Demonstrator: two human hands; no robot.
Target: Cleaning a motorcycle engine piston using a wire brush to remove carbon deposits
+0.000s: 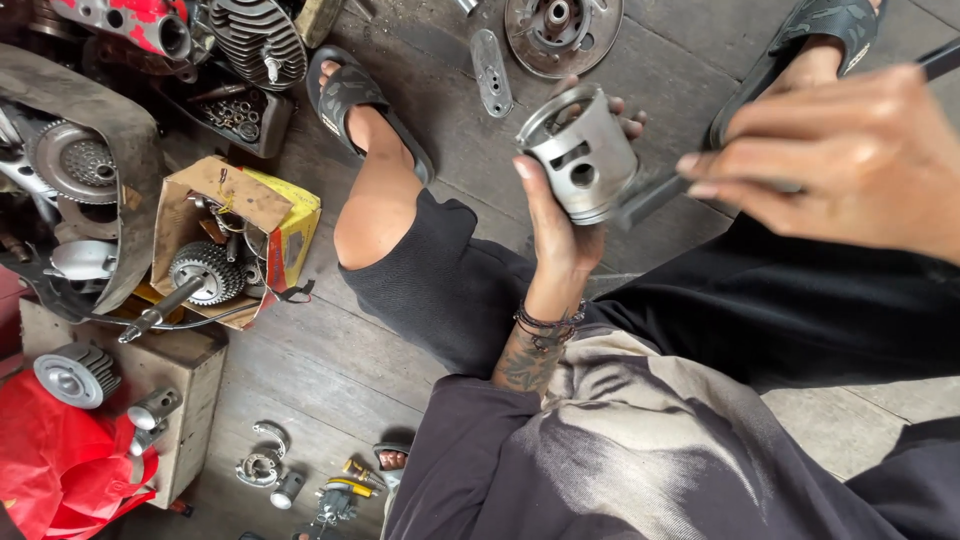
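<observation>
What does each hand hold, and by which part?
Left hand grips the grey metal piston around its skirt. Right hand pinches a dark flat tool along its shaft.

Black shorts, dark shirt with pale print, black sandals, beaded wristbands, forearm tattoo

We have a single view, from a camera worn on the head and looking almost straight down over our own lap and legs to the concrete floor [330, 360] below. It sits close: the left hand [560, 215] fills the middle of the frame, the right hand [850, 165] is cut by the right edge, and our sandalled feet reach the top edge. The far left takes in a cardboard box [205, 200] of gears; with one camera only, no second view overlaps it.
</observation>
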